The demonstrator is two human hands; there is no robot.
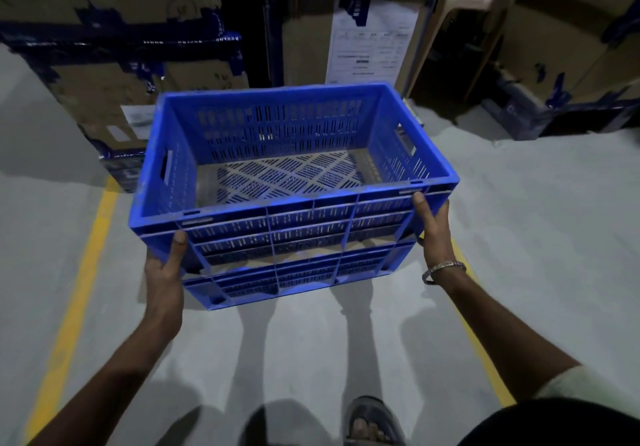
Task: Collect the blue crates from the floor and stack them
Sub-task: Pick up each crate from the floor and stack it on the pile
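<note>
- A blue crate (294, 182) was held in the air above the grey floor (519, 237), between two yellow floor lines (69, 307), tilted slightly with its left side lower
- The crate was empty, its slotted base and walls showing through; a lower ribbed band under it might have been a second nested crate, but this could not be told for sure
- The left hand (166, 272) gripped the near left corner, fingers closed around the wall with the thumb on the near face
- The right hand (433, 230), a metal bangle (445, 269) on its wrist, clasped the near right corner, fingers wrapped behind the edge
- Cardboard boxes (114, 74) with blue tape stood beyond, and a sandalled foot (370, 421) showed below
</note>
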